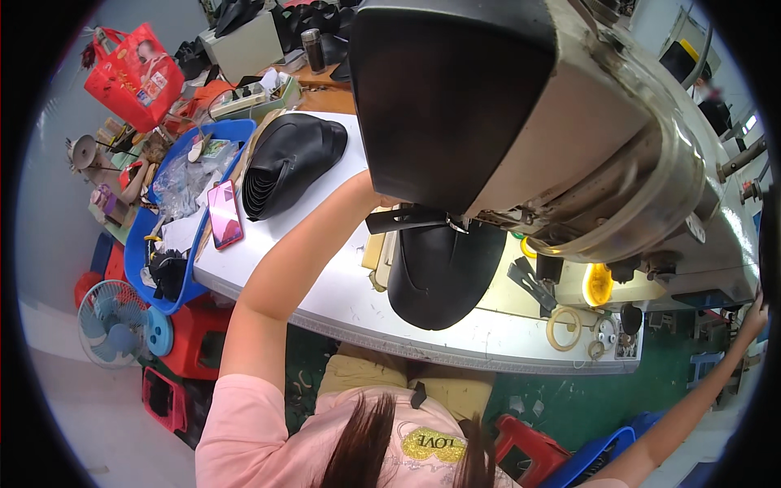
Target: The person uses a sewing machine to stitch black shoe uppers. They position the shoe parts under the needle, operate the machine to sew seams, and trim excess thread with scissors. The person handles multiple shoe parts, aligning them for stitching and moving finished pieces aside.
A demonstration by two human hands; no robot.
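Observation:
A large sewing machine (521, 106) with a black front cover fills the upper middle. Under its needle area lies a black leather-like shoe piece (439, 285), its rounded end toward me on the white table. My left hand (386, 198) reaches in beside the machine head at the piece's far end; its fingers are hidden behind the cover. Far to the right, my right hand (757, 319) is raised against the machine's right end, close to the dark picture rim, where its fingers cannot be made out. A stack of similar black pieces (294, 159) sits on the table left of my left forearm.
A pink-screened phone (225, 214) lies near the table's left edge. Blue baskets (175, 297) with plastic bags stand beyond it. Right of the piece are a black tool (532, 286), a tape roll (563, 328) and a glowing yellow lamp (598, 283). A fan (114, 324) stands lower left.

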